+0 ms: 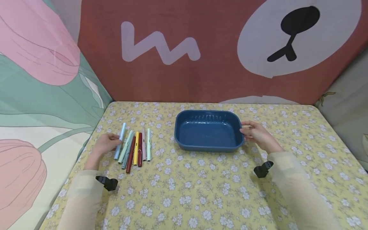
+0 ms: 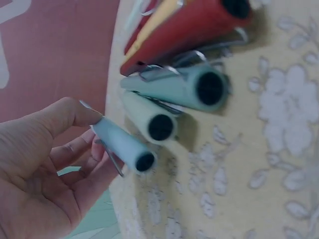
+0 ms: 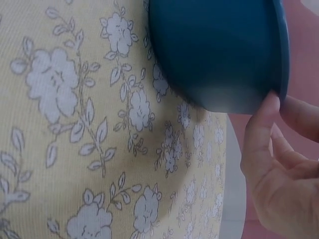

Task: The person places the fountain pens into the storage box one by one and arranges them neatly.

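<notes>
Eight slender, variously coloured pens (image 1: 136, 148) are grouped left of one glossy blue, rounded-rectangular tray (image 1: 205, 148) on a yellow floral tablecloth (image 1: 198, 195). Your left hand (image 1: 104, 145) pinches the leftmost, light-blue pen (image 2: 122, 144); your right hand (image 1: 258, 134) grips the tray's right rim.

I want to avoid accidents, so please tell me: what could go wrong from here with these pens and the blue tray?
The left hand pinches the light blue pen close beside other pens, so lifting it might nudge or roll them. The right hand grips only one end of the tray, so a pull could slide or tilt it.
</notes>
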Available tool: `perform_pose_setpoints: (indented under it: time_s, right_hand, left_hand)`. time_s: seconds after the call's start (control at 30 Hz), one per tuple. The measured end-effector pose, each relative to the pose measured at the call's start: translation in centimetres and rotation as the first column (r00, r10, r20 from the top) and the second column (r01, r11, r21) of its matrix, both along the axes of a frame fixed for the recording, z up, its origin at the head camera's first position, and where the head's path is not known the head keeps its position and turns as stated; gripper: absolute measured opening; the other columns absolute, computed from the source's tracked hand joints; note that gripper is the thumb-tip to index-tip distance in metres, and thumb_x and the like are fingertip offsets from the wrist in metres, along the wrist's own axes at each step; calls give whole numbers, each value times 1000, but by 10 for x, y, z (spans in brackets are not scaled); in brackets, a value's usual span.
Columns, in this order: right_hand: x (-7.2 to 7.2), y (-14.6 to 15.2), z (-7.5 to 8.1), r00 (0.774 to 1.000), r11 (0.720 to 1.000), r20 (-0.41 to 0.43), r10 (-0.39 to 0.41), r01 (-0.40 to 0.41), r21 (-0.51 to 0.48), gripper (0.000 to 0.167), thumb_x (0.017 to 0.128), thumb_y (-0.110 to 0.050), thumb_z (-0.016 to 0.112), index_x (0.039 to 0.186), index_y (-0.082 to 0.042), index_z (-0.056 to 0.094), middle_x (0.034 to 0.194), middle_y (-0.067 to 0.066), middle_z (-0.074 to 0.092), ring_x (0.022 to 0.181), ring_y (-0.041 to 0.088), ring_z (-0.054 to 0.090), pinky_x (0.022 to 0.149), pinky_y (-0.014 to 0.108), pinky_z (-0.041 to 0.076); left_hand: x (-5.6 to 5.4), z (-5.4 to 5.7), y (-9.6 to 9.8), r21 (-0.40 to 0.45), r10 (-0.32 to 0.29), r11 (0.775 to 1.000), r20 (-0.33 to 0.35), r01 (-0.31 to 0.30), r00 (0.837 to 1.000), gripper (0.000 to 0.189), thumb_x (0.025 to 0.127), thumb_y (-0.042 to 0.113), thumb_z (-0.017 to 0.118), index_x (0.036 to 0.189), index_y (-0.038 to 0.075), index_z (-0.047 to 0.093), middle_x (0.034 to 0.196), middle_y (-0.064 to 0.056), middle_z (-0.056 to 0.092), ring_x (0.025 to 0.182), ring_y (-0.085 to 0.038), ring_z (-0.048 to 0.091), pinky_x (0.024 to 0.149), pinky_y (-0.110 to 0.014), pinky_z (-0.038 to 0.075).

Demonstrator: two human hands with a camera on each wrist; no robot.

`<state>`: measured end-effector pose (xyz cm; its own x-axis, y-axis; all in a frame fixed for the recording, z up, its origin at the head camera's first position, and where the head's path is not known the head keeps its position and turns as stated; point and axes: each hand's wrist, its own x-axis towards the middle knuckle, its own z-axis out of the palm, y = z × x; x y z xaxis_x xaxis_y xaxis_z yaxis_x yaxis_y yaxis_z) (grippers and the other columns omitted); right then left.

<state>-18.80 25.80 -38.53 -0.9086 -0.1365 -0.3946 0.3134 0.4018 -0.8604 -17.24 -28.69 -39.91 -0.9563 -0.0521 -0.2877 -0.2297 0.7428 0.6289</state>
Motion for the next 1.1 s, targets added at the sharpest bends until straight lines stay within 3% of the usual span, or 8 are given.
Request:
perform_pose_setpoints:
  time_s: [0.1,0.23,0.47,0.7,0.9,1.1]
  right_hand:
    - [0,-2,-1,1000,1000,-1,-8,8,-12,59,100,-22,49,149,-1,24,109,0,50,83,0,56,79,23,54]
    - [1,-3,-2,1000,999,-2,-17,17,-28,59,100,-21,50,149,0,25,106,-3,51,83,0,57,79,21,53]
    - [-1,-6,-2,1000,999,12,-19,20,-43,57,100,-19,49,148,0,25,100,-4,53,79,0,58,80,22,54]
    - [-1,-11,-2,1000,999,16,-7,8,-41,58,100,-20,49,150,-3,24,105,-2,53,84,1,59,82,23,54]
    - [-1,-16,-2,1000,998,11,5,-5,-70,58,100,-18,48,150,-2,23,105,-2,54,85,1,60,83,22,55]
    - [-2,-23,-2,1000,995,18,-6,8,-98,56,100,-14,48,149,-1,24,94,-8,59,82,1,62,79,21,55]
  left_hand:
    - [-1,6,3,51,33,998,-38,-31,999,45,93,17,55,127,-12,50,116,-30,60,73,-5,61,76,-33,60]
    - [-1,17,11,112,29,993,-73,-20,997,46,96,18,53,132,-10,48,121,-29,57,79,-5,62,83,-36,60]
    - [-3,35,39,247,29,969,-51,-15,998,51,97,23,53,140,-4,42,134,-25,51,92,-6,60,92,-32,57]
    - [-6,47,74,417,-8,909,-8,11,1000,51,96,23,55,141,2,43,139,-21,49,92,3,59,92,-22,55]
    - [-10,52,104,477,-51,879,42,25,998,53,94,26,58,141,7,44,138,-19,52,109,-13,61,98,-31,53]
    - [-14,52,132,540,-49,842,60,8,997,51,92,26,64,139,11,48,133,-17,57,95,-6,65,89,-28,57]
